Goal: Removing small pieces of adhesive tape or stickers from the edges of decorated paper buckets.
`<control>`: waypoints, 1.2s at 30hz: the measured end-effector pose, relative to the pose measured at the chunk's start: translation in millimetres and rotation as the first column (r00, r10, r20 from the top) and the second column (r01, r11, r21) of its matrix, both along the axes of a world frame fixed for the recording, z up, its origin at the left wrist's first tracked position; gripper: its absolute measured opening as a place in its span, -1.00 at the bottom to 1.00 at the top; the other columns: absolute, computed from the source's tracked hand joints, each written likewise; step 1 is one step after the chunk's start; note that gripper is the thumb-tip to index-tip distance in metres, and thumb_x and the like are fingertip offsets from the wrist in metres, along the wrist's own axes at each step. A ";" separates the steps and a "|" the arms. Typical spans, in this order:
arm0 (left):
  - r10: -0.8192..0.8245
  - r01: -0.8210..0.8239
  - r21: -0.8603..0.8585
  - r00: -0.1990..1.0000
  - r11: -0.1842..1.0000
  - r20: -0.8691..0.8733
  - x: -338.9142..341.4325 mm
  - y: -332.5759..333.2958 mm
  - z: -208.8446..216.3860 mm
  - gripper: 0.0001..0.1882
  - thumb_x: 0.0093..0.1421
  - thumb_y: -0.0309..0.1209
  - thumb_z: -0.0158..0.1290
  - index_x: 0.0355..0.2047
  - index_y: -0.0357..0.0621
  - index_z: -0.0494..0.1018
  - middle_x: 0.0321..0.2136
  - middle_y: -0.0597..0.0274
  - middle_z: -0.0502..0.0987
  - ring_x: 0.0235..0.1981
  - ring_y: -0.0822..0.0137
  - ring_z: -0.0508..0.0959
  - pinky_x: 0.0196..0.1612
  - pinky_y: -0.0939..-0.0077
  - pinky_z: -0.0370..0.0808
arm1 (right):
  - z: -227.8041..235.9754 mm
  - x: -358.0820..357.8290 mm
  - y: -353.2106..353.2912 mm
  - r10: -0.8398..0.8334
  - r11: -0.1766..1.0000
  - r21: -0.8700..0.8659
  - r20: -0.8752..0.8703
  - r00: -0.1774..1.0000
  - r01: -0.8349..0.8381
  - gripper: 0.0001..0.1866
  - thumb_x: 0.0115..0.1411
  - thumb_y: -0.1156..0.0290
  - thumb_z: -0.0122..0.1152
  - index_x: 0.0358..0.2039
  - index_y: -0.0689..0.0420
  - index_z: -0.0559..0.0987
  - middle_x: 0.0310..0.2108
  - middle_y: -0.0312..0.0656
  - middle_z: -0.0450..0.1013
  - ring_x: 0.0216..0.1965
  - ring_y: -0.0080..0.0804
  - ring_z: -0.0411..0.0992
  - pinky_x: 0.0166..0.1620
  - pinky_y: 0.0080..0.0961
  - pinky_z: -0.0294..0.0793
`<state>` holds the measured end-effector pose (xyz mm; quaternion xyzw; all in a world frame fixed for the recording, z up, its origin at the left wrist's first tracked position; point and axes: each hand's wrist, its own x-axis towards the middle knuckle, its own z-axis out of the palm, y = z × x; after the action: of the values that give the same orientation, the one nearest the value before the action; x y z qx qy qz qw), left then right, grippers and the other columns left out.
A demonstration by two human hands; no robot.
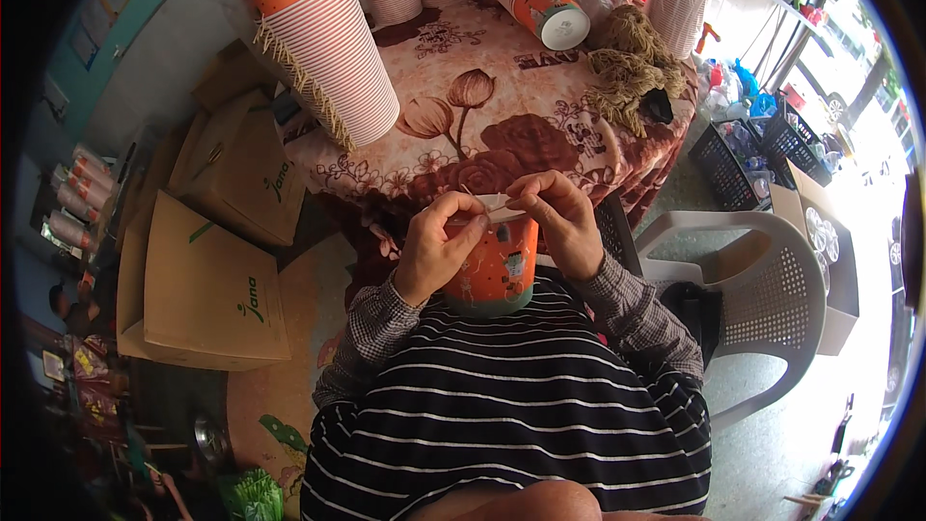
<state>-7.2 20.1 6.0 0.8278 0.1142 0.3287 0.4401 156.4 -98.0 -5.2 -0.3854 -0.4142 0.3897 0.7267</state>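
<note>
The fingers of my left hand (436, 249) are grasping the rim of an orange bucket (494, 270), and those of my right hand (569, 233) are pinching the same rim; any fine piece between the tips is too small to tell. The bucket is sitting between my hands, above my lap. Beyond it, a cloth-covered worktop (410, 72) is carrying brown cord (632, 63) and a tall bucket stack (333, 58). Cardboard boxes (217, 294) are standing leftward, a plastic chair (776, 294) rightward.
</note>
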 end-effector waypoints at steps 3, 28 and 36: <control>-0.024 0.035 -0.185 0.998 0.982 0.064 0.1 0.1 -1.1 -0.89 0.20 -0.51 0.10 -0.30 -0.30 0.44 -0.37 0.19 0.56 -0.31 0.44 0.57 -0.21 0.57 0.48 | -3.2 -1.2 0.8 -0.019 0.998 0.065 0.154 0.988 0.009 -0.88 0.32 0.43 0.07 -0.20 0.20 0.41 -0.13 -0.16 0.42 -0.17 -0.50 0.43 -0.04 -0.55 0.44; -0.010 0.013 0.123 1.000 0.992 -0.028 -1.0 2.6 5.0 -0.85 0.11 -0.59 0.14 -0.29 -0.29 0.45 -0.37 0.17 0.55 -0.30 0.33 0.58 -0.23 0.48 0.50 | -0.7 -1.3 1.1 0.018 0.997 0.078 0.008 1.000 -0.018 -0.94 0.32 0.50 0.05 -0.24 0.19 0.44 -0.15 -0.24 0.45 -0.12 -0.58 0.39 -0.01 -0.57 0.40; 0.042 -0.028 -0.163 0.996 0.986 0.082 0.7 -4.1 1.3 -0.94 0.21 -0.54 0.06 -0.32 -0.28 0.44 -0.39 0.24 0.54 -0.31 0.44 0.57 -0.21 0.57 0.49 | 0.4 -0.8 1.2 -0.104 0.987 0.151 0.325 0.940 0.057 -0.92 0.28 0.50 0.11 -0.24 0.21 0.45 -0.11 -0.23 0.43 -0.14 -0.57 0.40 -0.09 -0.58 0.44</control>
<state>-6.6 16.0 7.3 0.7725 0.1361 0.3612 0.5043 155.6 -96.8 -4.8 -0.4103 -0.5406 0.2592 0.6872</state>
